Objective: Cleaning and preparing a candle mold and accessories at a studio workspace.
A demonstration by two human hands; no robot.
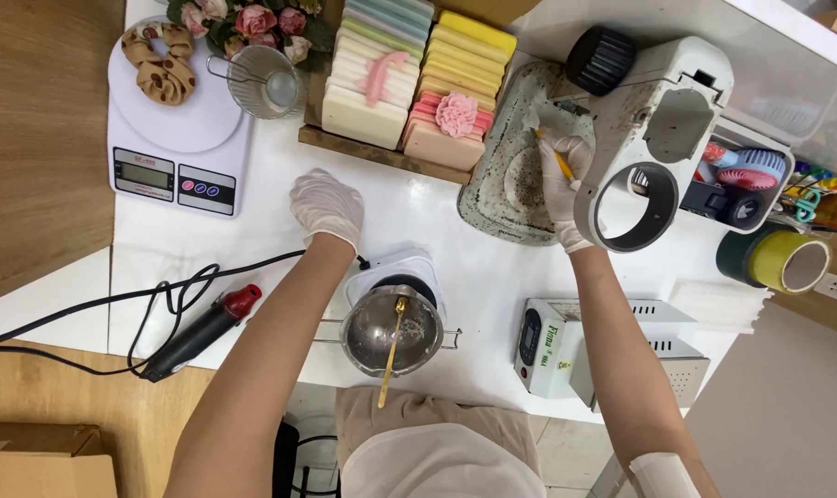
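Brightness: I see a bright, evenly lit view; the glossy white table (455, 226) is close to washed out around the middle.
Light source: it seems to come from overhead, soft and diffuse, though I cannot see any lamp.
Shadows: faint and short; I make out a soft one under the left hand (327, 207) and beside the round steel pot (391, 332).
Glare: mild sheen on the pot's rim and on the clear plastic bin (796, 69) at upper right.
Focus: sharp across the centre; the right hand (562, 180) looks crisp.
Distortion: wide-angle bending at the edges, with the wooden floor (41, 129) and table border curving outward.
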